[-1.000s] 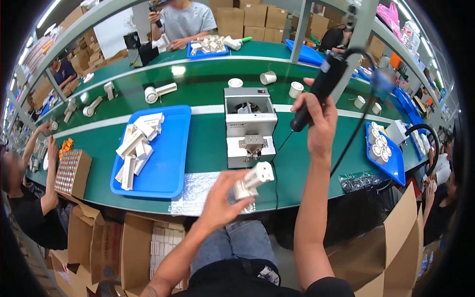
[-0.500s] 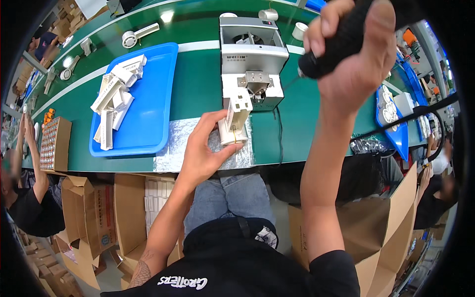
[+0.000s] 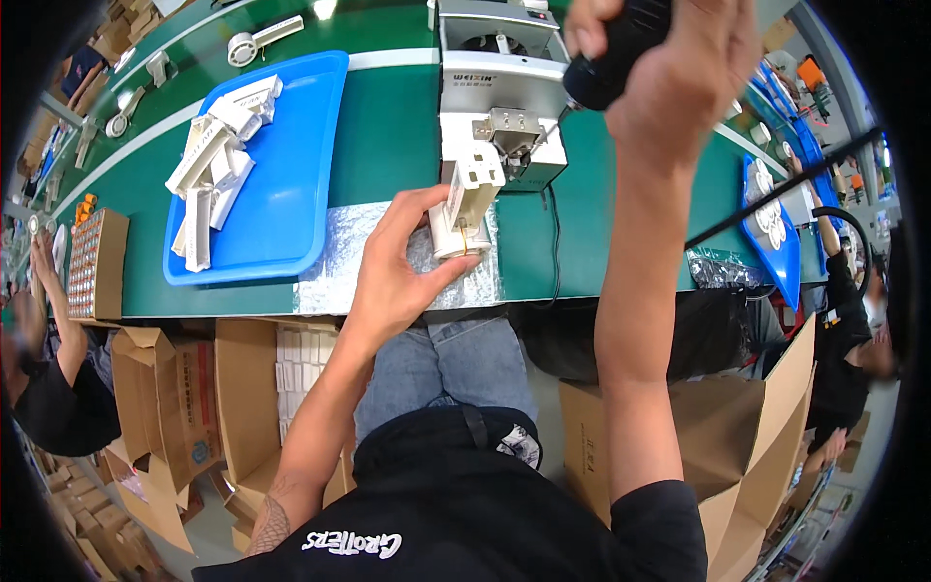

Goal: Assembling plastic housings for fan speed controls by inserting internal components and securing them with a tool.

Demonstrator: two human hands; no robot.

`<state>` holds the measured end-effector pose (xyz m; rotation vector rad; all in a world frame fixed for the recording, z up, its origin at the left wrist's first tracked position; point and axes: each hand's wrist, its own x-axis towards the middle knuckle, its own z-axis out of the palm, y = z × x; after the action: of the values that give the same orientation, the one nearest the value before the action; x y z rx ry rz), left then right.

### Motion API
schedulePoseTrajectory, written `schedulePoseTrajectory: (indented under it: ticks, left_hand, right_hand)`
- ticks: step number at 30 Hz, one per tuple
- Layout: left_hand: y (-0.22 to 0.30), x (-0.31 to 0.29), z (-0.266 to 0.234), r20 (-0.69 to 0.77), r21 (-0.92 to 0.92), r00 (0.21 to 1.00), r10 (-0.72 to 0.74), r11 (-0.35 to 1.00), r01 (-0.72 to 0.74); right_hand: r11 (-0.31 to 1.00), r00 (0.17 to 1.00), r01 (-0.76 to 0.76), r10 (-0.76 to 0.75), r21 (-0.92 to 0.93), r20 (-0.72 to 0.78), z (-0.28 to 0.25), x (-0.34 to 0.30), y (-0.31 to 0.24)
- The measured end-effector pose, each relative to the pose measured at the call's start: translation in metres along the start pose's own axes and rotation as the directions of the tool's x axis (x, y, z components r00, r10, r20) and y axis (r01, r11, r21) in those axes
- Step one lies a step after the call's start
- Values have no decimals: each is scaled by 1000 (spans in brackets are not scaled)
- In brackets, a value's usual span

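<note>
My left hand [image 3: 393, 272] is wrapped round the round base of a white plastic housing [image 3: 473, 199], which stands upright on a silver foil sheet [image 3: 339, 254] at the table's front edge. Raised to the right, my right hand [image 3: 684, 92] grips a black electric screwdriver [image 3: 621, 53]. Its thin bit slants down and left to the metal bracket on the front of a grey screw feeder [image 3: 475, 97]. Whether the bit touches a screw there is too small to tell. The feeder stands just behind the housing.
A blue tray [image 3: 291, 228] with several white plastic handles lies on the left. Further left stands a box of small parts [image 3: 102, 267]. On the right, a blue bin [image 3: 776, 257] holds white rings. Open cardboard boxes [image 3: 713, 427] flank my legs. Other people work at both sides.
My right hand has brought the screwdriver's bit from the feeder's right side to its front bracket. The left hand still holds the housing. The whole view has shifted slightly.
</note>
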<state>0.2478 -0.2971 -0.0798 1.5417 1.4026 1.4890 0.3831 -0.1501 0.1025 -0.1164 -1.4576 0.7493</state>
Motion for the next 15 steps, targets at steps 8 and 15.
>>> schedulePoseTrajectory:
  ticks: [8,15]
  left_hand:
    - [4,-1,3,-17,60,1000,-8,998,9]
    - [5,2,-1,11,99,1000,-10,995,9]
  right_hand:
    - [963,983,-160,135,-218,-125,22,-27,-51]
    - [987,982,-158,160,-30,98,14,-29,-36]
